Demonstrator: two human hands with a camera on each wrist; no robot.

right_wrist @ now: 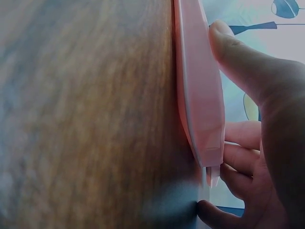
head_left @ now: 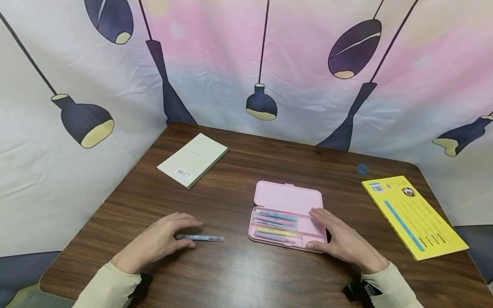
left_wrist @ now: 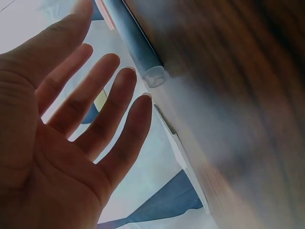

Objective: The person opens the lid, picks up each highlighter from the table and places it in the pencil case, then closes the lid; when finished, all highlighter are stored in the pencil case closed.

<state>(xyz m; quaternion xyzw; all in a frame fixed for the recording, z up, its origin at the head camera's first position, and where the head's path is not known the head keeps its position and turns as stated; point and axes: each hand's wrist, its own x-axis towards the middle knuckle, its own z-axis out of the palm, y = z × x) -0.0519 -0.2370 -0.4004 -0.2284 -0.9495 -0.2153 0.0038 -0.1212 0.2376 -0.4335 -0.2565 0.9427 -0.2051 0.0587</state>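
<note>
A pen with a blue-grey barrel and clear end (head_left: pixel 208 238) lies on the brown table. My left hand (head_left: pixel 163 239) is beside it, thumb and fingers apart around its left end; in the left wrist view the fingers (left_wrist: pixel 126 129) are loosely extended and do not grip it. A pink pencil case (head_left: pixel 286 197) lies open, its lid folded back. Several pens (head_left: pixel 275 226) in blue, pink, yellow and purple lie in its left part. My right hand (head_left: pixel 343 239) holds the case's right end, thumb at the front edge, fingers curved behind, as the right wrist view shows.
A cream notebook (head_left: pixel 192 158) with a barcode label lies at the back left. On the right are a yellow book (head_left: pixel 416 218) and a blue tape ring (head_left: pixel 362 169). A curtain (head_left: pixel 219 98) printed with lamps hangs behind the table (head_left: pixel 231 282).
</note>
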